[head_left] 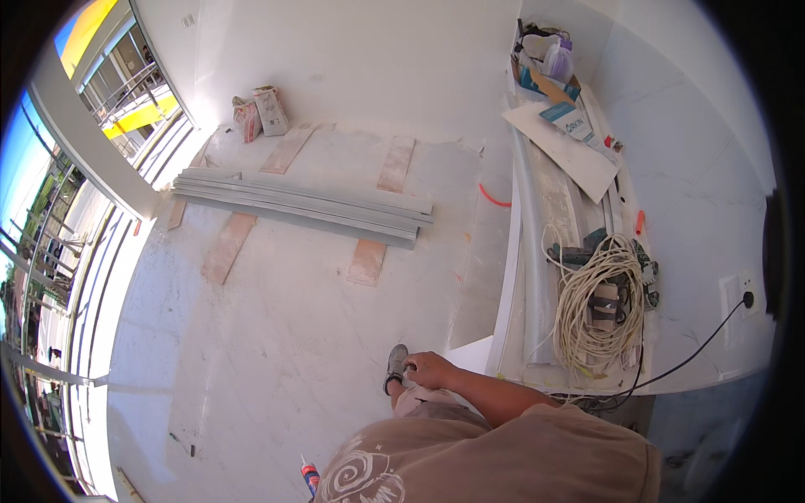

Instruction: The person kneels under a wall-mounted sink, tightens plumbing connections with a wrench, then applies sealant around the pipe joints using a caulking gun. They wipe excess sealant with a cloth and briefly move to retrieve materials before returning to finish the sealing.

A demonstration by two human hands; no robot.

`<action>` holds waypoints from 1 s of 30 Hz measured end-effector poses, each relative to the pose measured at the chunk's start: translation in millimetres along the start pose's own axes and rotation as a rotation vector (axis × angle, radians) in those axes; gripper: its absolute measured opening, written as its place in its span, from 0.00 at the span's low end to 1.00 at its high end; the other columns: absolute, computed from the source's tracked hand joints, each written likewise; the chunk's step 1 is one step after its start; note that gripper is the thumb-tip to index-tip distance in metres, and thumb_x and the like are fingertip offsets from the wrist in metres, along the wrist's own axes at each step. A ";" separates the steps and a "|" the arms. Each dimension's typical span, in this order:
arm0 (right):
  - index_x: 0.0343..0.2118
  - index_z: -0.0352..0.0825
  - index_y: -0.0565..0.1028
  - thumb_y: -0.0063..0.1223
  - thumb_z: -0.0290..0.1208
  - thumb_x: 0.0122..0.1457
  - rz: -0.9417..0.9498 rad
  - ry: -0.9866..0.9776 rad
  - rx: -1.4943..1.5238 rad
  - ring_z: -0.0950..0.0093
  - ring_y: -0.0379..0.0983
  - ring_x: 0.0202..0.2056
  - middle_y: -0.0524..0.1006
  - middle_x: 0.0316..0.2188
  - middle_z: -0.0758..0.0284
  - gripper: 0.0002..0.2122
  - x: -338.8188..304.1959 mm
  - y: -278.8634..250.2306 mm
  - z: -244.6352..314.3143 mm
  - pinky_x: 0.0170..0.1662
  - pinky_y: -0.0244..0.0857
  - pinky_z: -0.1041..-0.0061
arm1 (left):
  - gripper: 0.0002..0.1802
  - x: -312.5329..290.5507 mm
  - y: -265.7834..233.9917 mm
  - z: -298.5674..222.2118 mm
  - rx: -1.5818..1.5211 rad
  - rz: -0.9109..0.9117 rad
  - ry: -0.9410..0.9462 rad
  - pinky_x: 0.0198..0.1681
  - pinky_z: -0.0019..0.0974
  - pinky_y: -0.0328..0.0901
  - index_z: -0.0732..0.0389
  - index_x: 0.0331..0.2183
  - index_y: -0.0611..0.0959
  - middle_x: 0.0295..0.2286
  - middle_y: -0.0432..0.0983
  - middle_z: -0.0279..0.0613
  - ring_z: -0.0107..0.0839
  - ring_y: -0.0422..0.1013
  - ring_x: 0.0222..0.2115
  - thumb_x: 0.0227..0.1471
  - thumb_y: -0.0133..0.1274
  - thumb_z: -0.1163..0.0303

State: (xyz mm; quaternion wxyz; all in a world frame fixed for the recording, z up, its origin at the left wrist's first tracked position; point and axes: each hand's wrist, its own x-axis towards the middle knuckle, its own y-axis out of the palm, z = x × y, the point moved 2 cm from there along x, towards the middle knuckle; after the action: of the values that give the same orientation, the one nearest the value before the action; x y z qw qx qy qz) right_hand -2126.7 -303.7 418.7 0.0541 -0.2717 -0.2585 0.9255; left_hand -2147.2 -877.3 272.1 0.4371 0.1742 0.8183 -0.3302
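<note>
My right hand (428, 370) is in front of my body, above my shoe (397, 360) and the leg of my light shorts. Its fingers are curled closed, and a small dark spot shows at the fingertips; what they hold, if anything, is too small to name. My left hand does not show. A sealant cartridge (310, 476) with a pale pointed nozzle sticks up at my left side, its lower end hidden by my brown shirt (470, 461). Whether my left hand holds it cannot be seen.
Grey metal profiles (302, 205) lie stacked across flat boards on the floor. Two bags (270, 111) stand by the far wall. At right, a long counter (537, 277) carries a coiled cream cable (599, 302), white sheets (562, 142) and a box (545, 80). A black cord reaches a wall socket (746, 299).
</note>
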 end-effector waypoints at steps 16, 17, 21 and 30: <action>0.52 0.31 0.78 0.58 0.39 0.60 -0.227 0.192 0.104 0.56 0.80 0.46 0.83 0.43 0.53 0.21 207.2 -229.1 -16.8 0.52 0.72 0.61 | 0.33 102.8 21.2 -488.5 0.018 0.053 0.093 0.41 0.54 0.73 0.64 0.53 0.75 0.33 0.83 0.56 0.55 0.80 0.34 0.50 0.62 0.55; 0.52 0.31 0.78 0.58 0.39 0.60 -0.249 0.203 0.101 0.56 0.80 0.46 0.83 0.43 0.53 0.21 214.3 -239.3 -21.0 0.51 0.72 0.61 | 0.34 115.2 24.4 -506.7 0.043 0.063 0.098 0.41 0.54 0.73 0.63 0.54 0.75 0.34 0.83 0.56 0.55 0.79 0.34 0.50 0.62 0.54; 0.52 0.31 0.79 0.58 0.38 0.60 -0.331 0.304 0.126 0.56 0.80 0.44 0.83 0.42 0.53 0.21 231.5 -291.0 -34.3 0.51 0.72 0.61 | 0.35 178.9 39.9 -596.3 0.229 0.127 0.170 0.41 0.55 0.73 0.61 0.56 0.74 0.35 0.83 0.57 0.57 0.79 0.35 0.51 0.61 0.53; 0.54 0.28 0.77 0.61 0.41 0.62 -0.747 0.357 0.478 0.62 0.80 0.46 0.82 0.43 0.54 0.24 209.5 -441.3 -8.7 0.51 0.72 0.66 | 0.43 177.2 92.9 -943.4 0.962 0.078 1.079 0.51 0.53 0.72 0.61 0.64 0.67 0.46 0.81 0.60 0.61 0.77 0.47 0.53 0.65 0.56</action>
State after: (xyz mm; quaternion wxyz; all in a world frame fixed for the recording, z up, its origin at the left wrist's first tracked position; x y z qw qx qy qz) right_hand -2317.2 130.4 537.1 0.4875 -0.2947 -0.1051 0.8151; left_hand -2758.8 -157.4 466.1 -0.1413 0.5151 0.6773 -0.5059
